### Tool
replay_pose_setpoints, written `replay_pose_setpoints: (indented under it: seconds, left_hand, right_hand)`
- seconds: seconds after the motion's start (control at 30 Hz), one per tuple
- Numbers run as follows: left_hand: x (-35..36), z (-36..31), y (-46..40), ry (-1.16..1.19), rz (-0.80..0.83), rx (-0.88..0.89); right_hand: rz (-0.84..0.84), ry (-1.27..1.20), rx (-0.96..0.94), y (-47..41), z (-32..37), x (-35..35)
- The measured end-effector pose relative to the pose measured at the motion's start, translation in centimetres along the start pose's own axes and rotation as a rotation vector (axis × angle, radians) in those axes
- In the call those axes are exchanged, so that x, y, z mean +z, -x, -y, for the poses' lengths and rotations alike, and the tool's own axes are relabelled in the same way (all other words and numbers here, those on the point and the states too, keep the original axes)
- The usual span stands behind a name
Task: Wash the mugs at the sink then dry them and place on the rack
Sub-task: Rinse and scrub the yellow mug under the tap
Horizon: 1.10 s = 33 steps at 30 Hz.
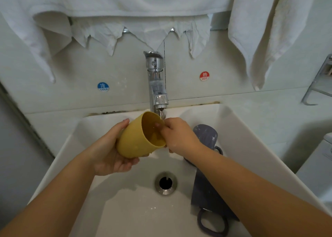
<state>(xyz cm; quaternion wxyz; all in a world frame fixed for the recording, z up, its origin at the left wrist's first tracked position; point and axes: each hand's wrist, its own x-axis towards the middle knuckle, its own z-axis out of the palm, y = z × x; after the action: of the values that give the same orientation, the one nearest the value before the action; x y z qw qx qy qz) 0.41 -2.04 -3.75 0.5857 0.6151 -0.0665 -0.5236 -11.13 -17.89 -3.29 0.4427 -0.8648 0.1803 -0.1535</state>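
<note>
The yellow mug is held over the white sink, tipped on its side so the open mouth faces the person and sits right under the tap's spout. The left hand cradles it from below and behind, palm up, fingers wrapped round the base and thumb lying along the upper side. The right hand comes in from the right, its fingers curled over the rim, with at least one fingertip inside the mug against the inner wall. Both forearms reach in from the bottom of the view, bare.

A thin stream of water runs from the chrome tap and falls at the mug's rim, just where the right hand's fingers are. The inside of the mug looks wet; I cannot tell how much water is lying in it.

Two dark grey mugs lie in the basin on the right side. One is behind the right wrist. The other lies nearer, partly hidden by the right forearm, its handle loop pointing toward the person. The drain is open in the middle of the basin, and the floor around it is wet.

White towels hang on the wall above, with a blue cold sticker and a red hot sticker either side of the tap.
</note>
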Motion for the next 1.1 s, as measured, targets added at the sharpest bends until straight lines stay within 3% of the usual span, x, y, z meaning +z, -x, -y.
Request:
replay_pose_setpoints:
  seconds: [0.2, 0.33, 0.47, 0.63, 0.77, 0.97, 1.1]
  left_hand:
    - [0.3, 0.0, 0.1, 0.101, 0.035, 0.158]
    - [0.7, 0.3, -0.1, 0.022, -0.071, 0.109]
    - [1.3, 0.6, -0.4, 0.028, -0.058, 0.045]
    - [1.3, 0.6, -0.6, 0.140, -0.001, 0.051]
    - [1.3, 1.1, -1.2, 0.074, -0.026, 0.054]
    - [1.0, 1.6, -2.3, 0.091, -0.114, 0.005]
    - [1.3, 1.8, -2.3, 0.055, -0.124, 0.019]
  right_hand:
    - [0.069, -0.171, 0.173, -0.1, -0.2, 0.2]
    - [0.147, -0.118, 0.134, 0.2, -0.2, 0.2]
    - [-0.001, 0.000, 0.059, 0.0, -0.3, -0.1]
    - [0.044, -0.061, 0.186, 0.0, -0.6, -0.5]
    - [0.136, -0.098, 0.241, 0.4, 0.1, -0.9]
    - [-0.117, 0.197, -0.153, 2.1, 0.9, -0.9]
    - [0.271, 0.021, -0.110, 2.7, 1.6, -0.7]
